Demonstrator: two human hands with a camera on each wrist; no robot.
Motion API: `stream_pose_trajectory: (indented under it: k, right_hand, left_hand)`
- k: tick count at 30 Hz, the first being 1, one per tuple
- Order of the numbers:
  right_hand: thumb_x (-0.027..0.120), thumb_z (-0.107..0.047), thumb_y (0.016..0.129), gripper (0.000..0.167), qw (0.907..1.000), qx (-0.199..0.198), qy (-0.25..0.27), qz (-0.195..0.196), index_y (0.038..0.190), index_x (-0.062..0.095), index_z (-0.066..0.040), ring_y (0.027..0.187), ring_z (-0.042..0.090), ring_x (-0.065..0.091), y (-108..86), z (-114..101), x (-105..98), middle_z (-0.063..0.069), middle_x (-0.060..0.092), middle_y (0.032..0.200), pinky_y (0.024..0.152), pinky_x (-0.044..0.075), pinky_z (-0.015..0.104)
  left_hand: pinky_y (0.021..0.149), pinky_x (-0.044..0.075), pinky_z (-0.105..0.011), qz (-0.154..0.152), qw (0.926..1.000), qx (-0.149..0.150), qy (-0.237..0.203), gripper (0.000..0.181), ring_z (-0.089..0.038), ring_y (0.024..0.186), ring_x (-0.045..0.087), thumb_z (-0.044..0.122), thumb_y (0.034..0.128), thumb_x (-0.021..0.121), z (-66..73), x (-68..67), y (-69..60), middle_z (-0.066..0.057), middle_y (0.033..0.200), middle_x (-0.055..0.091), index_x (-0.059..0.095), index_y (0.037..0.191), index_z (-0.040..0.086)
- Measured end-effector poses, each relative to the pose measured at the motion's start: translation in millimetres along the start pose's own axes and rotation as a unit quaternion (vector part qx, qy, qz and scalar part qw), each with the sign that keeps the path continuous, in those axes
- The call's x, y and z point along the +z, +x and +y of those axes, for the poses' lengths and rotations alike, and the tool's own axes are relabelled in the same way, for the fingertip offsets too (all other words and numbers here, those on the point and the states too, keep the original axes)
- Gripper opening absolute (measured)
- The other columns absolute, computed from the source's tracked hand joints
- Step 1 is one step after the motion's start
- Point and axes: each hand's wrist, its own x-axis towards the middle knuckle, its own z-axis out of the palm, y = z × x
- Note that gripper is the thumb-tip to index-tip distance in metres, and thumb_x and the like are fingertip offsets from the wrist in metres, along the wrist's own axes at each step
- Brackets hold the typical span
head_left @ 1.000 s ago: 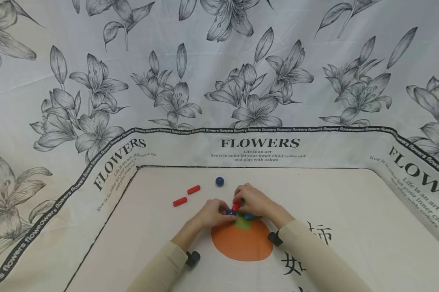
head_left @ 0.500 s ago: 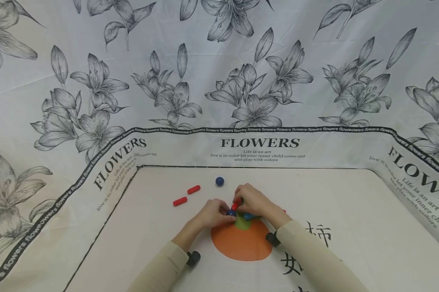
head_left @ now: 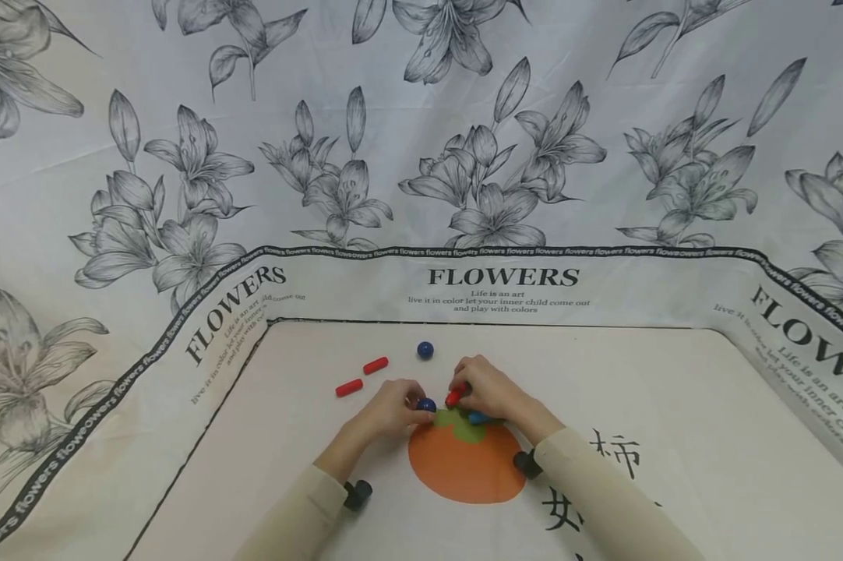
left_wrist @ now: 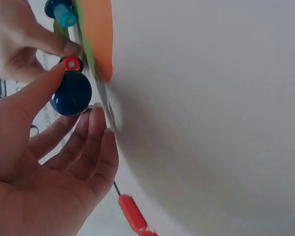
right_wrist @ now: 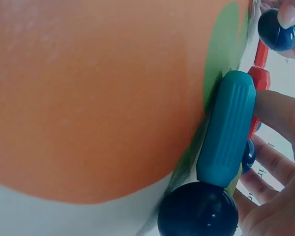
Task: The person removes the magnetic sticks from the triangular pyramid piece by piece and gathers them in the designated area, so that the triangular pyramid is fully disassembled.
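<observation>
A dark blue ball (head_left: 426, 405) (left_wrist: 71, 94) (right_wrist: 277, 30) is pinched between the thumb and fingers of my left hand (head_left: 392, 409) (left_wrist: 54, 162). Just to its right, my right hand (head_left: 490, 387) (right_wrist: 280, 172) grips a red rod (head_left: 455, 396) (right_wrist: 258, 78); in the right wrist view a second blue ball (right_wrist: 248, 155) shows by those fingers. Beside the right thumb lies a teal rod (head_left: 479, 418) (right_wrist: 227, 128), its end against a larger-looking blue ball (right_wrist: 198, 211). A gap separates the left hand's ball from the gripped red rod in the head view.
Two red rods (head_left: 349, 388) (head_left: 375, 365) and another blue ball (head_left: 425, 351) lie behind and left of the hands. Printed on the pale cloth are an orange fruit (head_left: 467, 467) with green leaves and black characters (head_left: 615, 452). Flower-patterned fabric (head_left: 495, 195) rises behind.
My left hand has shifted left with its blue ball, away from the red rod, uncovering more of the printed green leaf. My right hand stays almost in place, holding the red rod.
</observation>
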Motion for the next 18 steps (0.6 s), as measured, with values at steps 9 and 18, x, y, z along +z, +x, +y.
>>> stream_pose_trajectory:
  k: [9, 18]
  right_hand:
    - [0.079, -0.005, 0.085, 0.022, 1.0000, -0.005, -0.003, -0.004, 0.107, 0.079, -0.004, 0.110, 0.030, 0.058, -4.0, 4.5, 0.8, 0.011, 0.067, 0.117, 0.098, 0.050, 0.046]
    - [0.074, -0.006, 0.089, 0.039, 0.9993, 0.035, 0.002, 0.011, 0.127, 0.069, -0.001, 0.122, 0.032, 0.059, -13.5, 8.0, -7.3, 0.014, 0.063, 0.132, 0.108, 0.045, 0.049]
  left_hand:
    - [0.070, 0.050, -0.033, 0.057, 0.9974, -0.045, 0.003, 0.035, -0.023, 0.086, 0.057, 0.029, 0.0904, 0.080, -9.4, -11.1, 32.0, -0.007, 0.094, 0.060, 0.065, 0.115, 0.010]
    - [0.066, 0.043, -0.031, 0.079, 0.9959, -0.037, 0.024, 0.039, -0.021, 0.079, 0.054, 0.029, 0.0904, 0.080, -6.1, -4.4, 68.4, -0.006, 0.088, 0.058, 0.065, 0.119, 0.008]
